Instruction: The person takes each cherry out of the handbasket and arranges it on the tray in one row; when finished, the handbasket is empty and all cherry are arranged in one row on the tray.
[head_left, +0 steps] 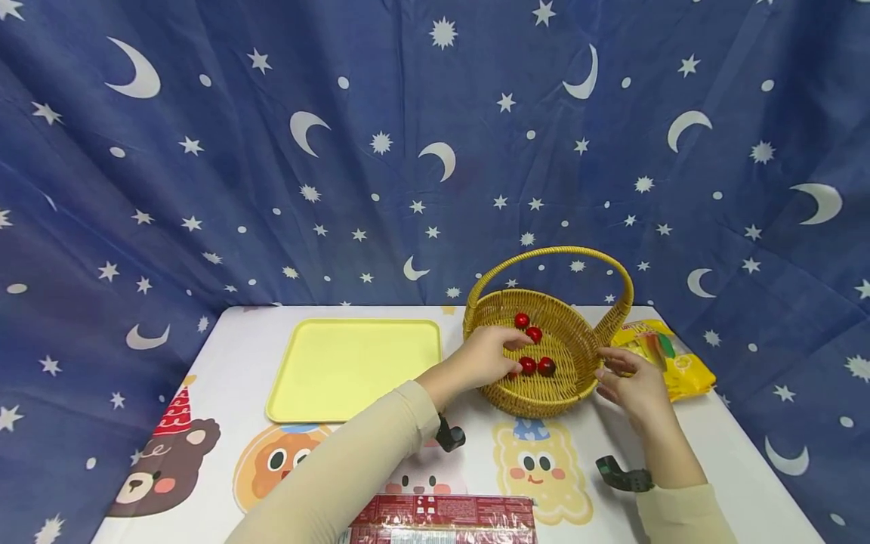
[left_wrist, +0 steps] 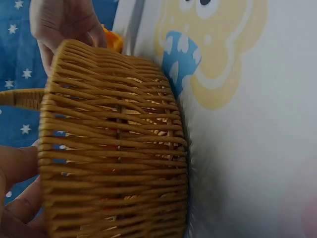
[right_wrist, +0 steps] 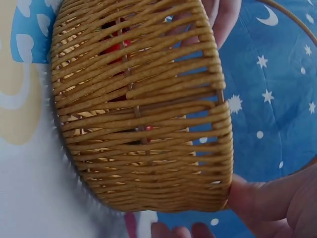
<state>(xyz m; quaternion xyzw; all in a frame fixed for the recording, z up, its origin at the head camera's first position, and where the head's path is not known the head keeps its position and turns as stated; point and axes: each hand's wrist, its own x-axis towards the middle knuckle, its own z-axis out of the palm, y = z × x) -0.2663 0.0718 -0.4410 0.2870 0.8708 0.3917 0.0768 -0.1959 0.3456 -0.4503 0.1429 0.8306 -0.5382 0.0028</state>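
Note:
A woven basket (head_left: 584,336) with an arched handle stands on the table, several red cherries (head_left: 534,335) in its bottom. My left hand (head_left: 484,355) reaches over the basket's left rim, fingers and thumb spread apart above the cherries. One cherry (head_left: 512,375) is partly covered by that hand. In the left wrist view, the basket wall (left_wrist: 114,144) hides the fingertips. My right hand (head_left: 633,378) touches the basket's right rim below the handle, its fingers loosely bent. The right wrist view shows a digit (right_wrist: 252,198) against the rim and other fingertips (right_wrist: 178,230) lower, outside the wall.
A yellow tray (head_left: 353,370) lies left of the basket. Behind my right hand is a yellow packet (head_left: 680,370). A red printed package (head_left: 448,520) lies at the front edge. A starry blue curtain (head_left: 381,189) hangs behind the table.

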